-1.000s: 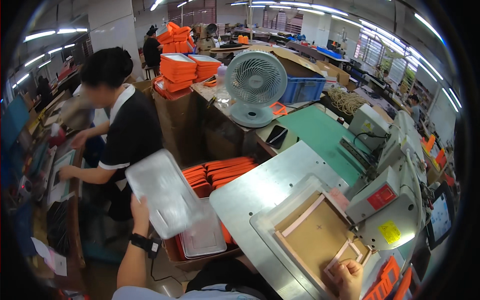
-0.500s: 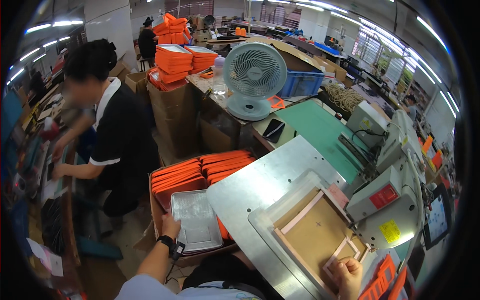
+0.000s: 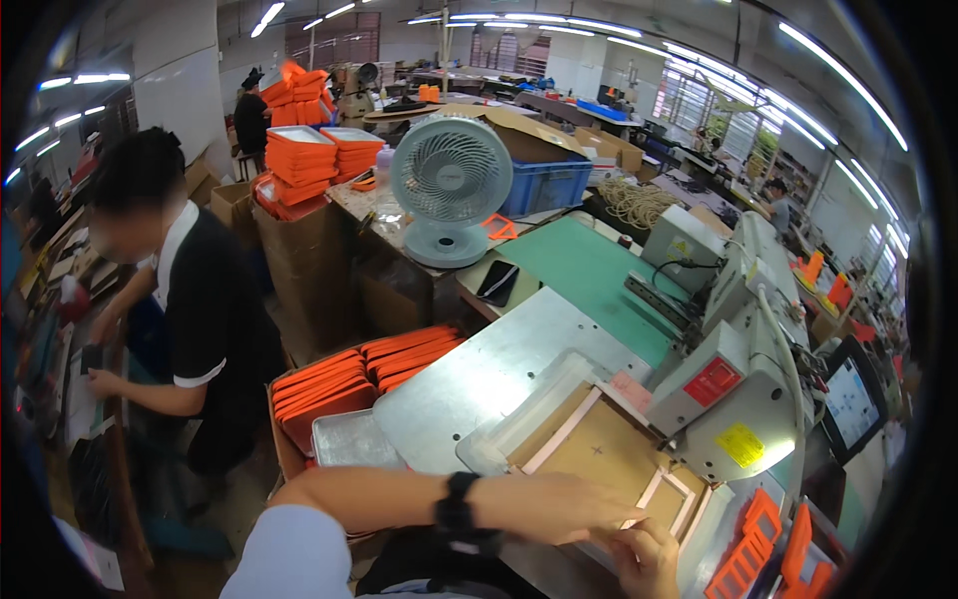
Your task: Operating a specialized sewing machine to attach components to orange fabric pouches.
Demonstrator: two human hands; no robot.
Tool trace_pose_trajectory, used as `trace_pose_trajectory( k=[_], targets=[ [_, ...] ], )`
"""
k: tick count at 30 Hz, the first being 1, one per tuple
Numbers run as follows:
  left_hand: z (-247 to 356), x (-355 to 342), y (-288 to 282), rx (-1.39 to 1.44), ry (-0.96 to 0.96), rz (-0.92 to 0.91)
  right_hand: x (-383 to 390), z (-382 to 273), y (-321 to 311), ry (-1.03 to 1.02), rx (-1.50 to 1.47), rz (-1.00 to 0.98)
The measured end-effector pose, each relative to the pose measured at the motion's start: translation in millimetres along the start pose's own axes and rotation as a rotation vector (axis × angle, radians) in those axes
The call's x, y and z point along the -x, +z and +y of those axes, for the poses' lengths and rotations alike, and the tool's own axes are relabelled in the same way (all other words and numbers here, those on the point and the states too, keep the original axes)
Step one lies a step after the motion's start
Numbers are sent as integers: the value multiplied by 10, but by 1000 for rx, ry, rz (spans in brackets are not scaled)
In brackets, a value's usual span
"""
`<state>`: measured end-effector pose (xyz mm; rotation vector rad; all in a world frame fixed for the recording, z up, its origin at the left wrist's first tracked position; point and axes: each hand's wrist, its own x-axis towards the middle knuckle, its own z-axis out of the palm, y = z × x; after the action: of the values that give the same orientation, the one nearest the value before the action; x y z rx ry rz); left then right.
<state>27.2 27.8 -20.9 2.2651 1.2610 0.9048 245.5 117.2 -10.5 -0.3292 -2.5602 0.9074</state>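
My left hand [image 3: 569, 509], with a black watch on its wrist, reaches across the metal table [image 3: 499, 354], its fingertips meeting my right hand; its fingers are blurred. My right hand [image 3: 644, 559] is closed in a pinch at the small inner frame [image 3: 671, 491] of a brown board jig [image 3: 574, 444]; what it pinches is hidden. The jig lies in a pale plate beside the machine head [image 3: 728, 439]. A silver tray [image 3: 354, 437] rests in the box of orange padded pieces [image 3: 329, 379], partly behind my left forearm.
A co-worker [image 3: 215, 299] bends over a bench at left. A fan [image 3: 449, 185], a phone [image 3: 499, 283] and a green mat [image 3: 579, 260] are beyond the table. A screen [image 3: 853, 389] and orange cut-out frames [image 3: 748, 544] are at right.
My left hand lowered the silver tray into the box, let it go, and moved right to meet my right hand at the jig. The view has shifted slightly.
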Motion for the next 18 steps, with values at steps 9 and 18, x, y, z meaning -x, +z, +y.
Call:
trace_pose_trajectory(
  k=[9,18],
  targets=[
    [-738,-710,331,187,-87,-250,-70,342,-51,-181,54,188],
    [-970,-604,5,1229,-858,233,779,-130,-615,37,175,-223]
  ],
)
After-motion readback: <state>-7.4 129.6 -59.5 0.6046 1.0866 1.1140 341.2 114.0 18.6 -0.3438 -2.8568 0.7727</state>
